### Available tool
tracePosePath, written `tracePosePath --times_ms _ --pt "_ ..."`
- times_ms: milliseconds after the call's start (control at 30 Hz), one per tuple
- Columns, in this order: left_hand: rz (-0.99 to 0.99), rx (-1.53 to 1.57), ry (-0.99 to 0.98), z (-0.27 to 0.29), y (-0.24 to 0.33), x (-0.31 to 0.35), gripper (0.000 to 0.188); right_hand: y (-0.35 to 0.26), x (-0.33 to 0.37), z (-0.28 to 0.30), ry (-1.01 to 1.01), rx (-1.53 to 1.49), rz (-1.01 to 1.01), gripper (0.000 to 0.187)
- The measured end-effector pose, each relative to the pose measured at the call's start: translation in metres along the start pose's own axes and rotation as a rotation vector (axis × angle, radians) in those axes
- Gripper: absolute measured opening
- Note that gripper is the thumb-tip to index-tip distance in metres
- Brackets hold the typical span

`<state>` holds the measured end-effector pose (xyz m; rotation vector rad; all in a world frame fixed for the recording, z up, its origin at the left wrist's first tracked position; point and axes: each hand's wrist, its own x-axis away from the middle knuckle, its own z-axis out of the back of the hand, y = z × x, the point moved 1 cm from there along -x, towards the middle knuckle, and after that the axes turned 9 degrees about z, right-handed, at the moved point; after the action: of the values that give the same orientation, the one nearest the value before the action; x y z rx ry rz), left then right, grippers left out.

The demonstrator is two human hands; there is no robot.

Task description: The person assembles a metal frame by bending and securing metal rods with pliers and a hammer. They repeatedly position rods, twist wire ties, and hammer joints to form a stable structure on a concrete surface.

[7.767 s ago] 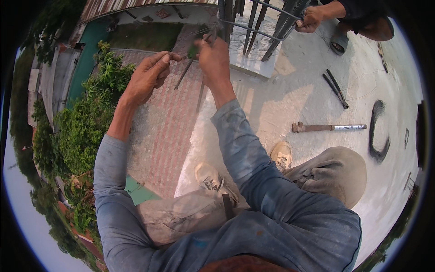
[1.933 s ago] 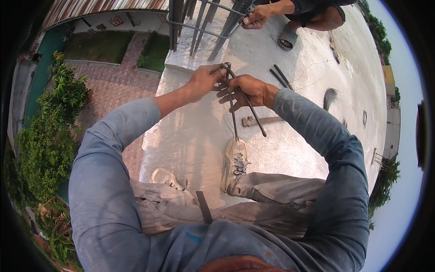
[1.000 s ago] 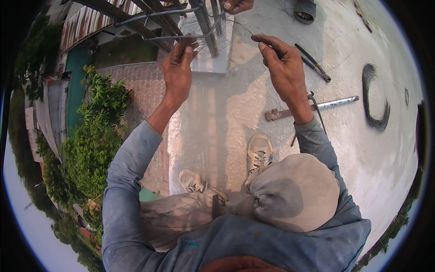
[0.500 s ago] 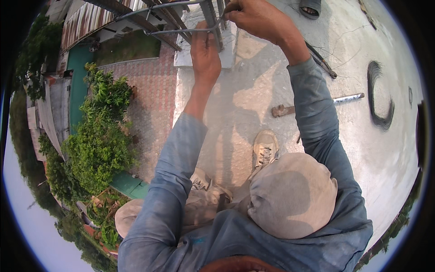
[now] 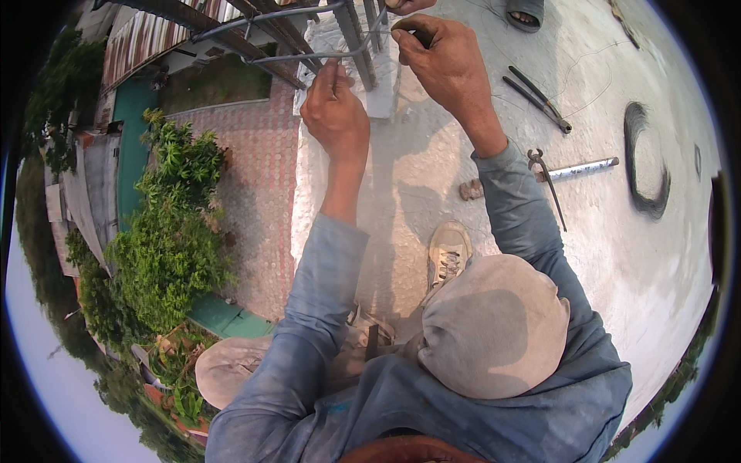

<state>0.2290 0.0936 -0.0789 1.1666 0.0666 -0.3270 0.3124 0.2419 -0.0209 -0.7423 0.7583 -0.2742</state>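
A cage of steel rebar (image 5: 351,35) rises from a pale concrete block (image 5: 380,104), with a grey bent stirrup (image 5: 309,56) around its bars. Just below the stirrup, my left hand (image 5: 337,116) is closed, thumb and forefinger pinched on something too small to make out. To the right of the bars, my right hand (image 5: 455,73) pinches what looks like a thin wire running toward the stirrup corner. Another person's hand (image 5: 409,6) shows at the top edge, close above my right fingers.
On the concrete slab to the right lie long-handled pincers (image 5: 538,99), smaller pincers (image 5: 549,189) across a hammer (image 5: 583,167), and a coil of dark wire (image 5: 639,174). A sandalled foot (image 5: 527,15) is beyond. Leftward the slab edge drops to a paved yard (image 5: 255,170) with bushes.
My left hand has drawn back toward me from between the bars. My right hand has also come nearer. The other person's hand has appeared, and the smaller pincers now show beside my right sleeve.
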Motion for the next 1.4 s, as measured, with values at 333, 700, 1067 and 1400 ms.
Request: tracePosePath --times_ms 333,700,1067,1400 --pt "0.518 0.327 -0.474 0.044 0.013 0.030 0.039 -0.012 0.023 -0.039 0.099 -0.122 0.003 0.022" --pt "0.813 1.262 -0.610 0.043 0.025 0.031 0.051 -0.037 0.042 -0.015 -0.168 -0.205 -0.082 0.025" --pt "0.741 1.118 -0.677 0.013 0.013 0.033 0.031 -0.033 0.018 0.012 -0.478 -0.133 -0.248 0.024" --pt "0.703 0.898 -0.578 0.013 0.014 0.016 0.028 -0.024 0.008 0.014 -0.381 -0.460 -0.346 0.037"
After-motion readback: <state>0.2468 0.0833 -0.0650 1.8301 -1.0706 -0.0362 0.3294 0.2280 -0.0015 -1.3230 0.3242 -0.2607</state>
